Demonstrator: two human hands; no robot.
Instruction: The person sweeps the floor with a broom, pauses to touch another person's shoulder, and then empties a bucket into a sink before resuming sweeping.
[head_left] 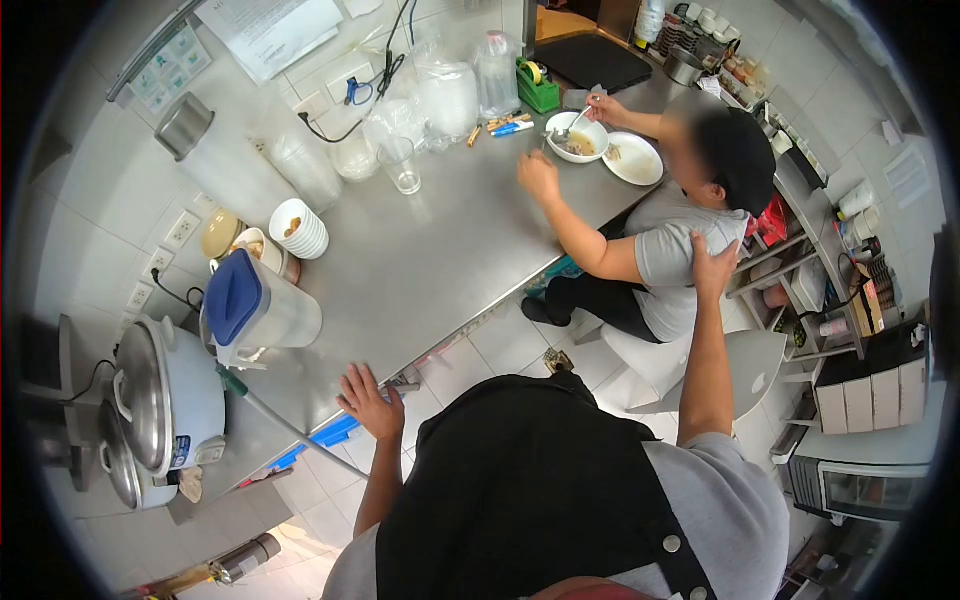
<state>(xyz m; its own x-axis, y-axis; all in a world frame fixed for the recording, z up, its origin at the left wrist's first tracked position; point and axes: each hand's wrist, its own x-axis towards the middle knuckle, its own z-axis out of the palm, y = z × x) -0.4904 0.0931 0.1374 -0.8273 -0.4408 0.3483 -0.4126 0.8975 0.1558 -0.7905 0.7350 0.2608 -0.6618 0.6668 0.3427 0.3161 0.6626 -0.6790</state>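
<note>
My left hand (372,400) lies flat on the near edge of the steel table (420,270), fingers spread, holding nothing. A grey rod (290,425) passes close by it. My right hand (714,264) rests on the grey sleeve and shoulder of a seated person (670,255), its fingers apart. That person wears a black cap (735,155) and eats from a white bowl (577,137) with a spoon (577,118) in one hand. Their other hand (540,175) is beside the bowl, and a white plate (633,159) stands next to it.
On the table's left stand a blue-lidded pitcher (265,305), stacked white cups (300,232) and a rice cooker (170,395). Along the wall are a clear glass (400,165), bagged containers (445,95) and a green tape dispenser (537,88). A white chair (735,370) and shelves (800,270) are at right.
</note>
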